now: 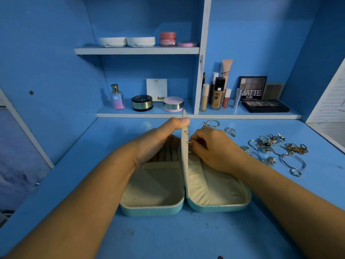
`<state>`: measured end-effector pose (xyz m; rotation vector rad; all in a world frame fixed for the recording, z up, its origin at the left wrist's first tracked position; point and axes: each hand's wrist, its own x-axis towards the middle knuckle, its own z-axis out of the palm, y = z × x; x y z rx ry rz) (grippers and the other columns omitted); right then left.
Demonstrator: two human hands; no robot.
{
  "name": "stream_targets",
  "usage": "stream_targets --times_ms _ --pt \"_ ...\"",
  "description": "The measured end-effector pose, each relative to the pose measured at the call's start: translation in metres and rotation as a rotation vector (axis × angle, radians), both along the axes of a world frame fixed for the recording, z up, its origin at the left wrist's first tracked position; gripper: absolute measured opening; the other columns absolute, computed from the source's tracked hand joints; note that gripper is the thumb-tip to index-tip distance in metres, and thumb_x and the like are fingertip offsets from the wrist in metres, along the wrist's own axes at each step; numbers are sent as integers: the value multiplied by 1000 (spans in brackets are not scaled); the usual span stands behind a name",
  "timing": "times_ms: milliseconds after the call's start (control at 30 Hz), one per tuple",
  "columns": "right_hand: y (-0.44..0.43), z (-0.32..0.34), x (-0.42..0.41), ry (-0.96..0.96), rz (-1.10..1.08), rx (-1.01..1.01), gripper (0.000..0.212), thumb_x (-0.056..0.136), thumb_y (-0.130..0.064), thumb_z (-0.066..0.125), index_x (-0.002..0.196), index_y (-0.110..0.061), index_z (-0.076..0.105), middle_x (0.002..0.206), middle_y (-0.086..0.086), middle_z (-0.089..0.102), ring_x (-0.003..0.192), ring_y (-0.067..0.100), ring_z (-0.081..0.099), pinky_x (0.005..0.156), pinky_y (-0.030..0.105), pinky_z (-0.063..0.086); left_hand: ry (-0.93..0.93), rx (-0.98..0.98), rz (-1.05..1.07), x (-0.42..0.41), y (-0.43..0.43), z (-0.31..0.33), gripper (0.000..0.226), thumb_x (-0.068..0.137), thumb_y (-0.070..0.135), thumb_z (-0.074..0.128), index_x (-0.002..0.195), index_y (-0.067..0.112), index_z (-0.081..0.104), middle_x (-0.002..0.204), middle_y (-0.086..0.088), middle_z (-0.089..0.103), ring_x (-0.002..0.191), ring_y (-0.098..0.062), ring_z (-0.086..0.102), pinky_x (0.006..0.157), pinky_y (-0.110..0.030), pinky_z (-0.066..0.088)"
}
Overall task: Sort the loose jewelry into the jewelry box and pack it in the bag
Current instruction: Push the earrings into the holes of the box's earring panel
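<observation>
The jewelry box [153, 208] lay open on the middle of the table [186, 236], its two teal halves side by side, the spine running from the near edge toward the back edge. Its centre panel [184, 165] stood upright along that spine. The left hand [158, 143] gripped the panel's top, thumb on the edge. The right hand [214, 150] was curled against the panel's right face, fingertips bunched at an earring stud [188, 142]; whether they pinched it could not be told. Loose jewelry [276, 148] lay toward the right edge.
</observation>
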<state>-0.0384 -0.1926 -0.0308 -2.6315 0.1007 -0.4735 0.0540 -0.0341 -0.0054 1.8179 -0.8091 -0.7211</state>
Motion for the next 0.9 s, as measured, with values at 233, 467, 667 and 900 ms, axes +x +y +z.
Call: stream_targets --times_ms 233,467,667,900 --pt "-4 1 1 15 16 -18 5 93 -25 58 92 -23 62 83 -14 51 73 -1 48 60 8 34 158 1 34 3 -1 1 70 31 88 67 77 38 78 92 -1 76 103 -27 68 105 -49 43" --pt "-19 10 -9 -19 -5 145 23 96 -15 51 112 -31 57 102 -11 61 85 1 57 67 10 46 43 30 28 -5 7 5 74 43 94 54 93 44 74 104 6 74 111 -19 62 109 -47 37" --pt "-15 25 -28 -49 96 716 48 88 -47 43 131 -27 51 111 4 66 92 17 65 84 40 52 9 21 -39 -14 16 7 53 70 69 66 98 26 78 107 3 74 111 -19 64 110 -47 38" --pt "-32 35 -42 103 38 768 33 92 -21 56 125 -17 57 108 7 71 104 23 65 98 41 48 -592 284 -89 -11 18 -6 92 49 85 62 130 43 51 125 25 48 122 2 44 108 -37 40"
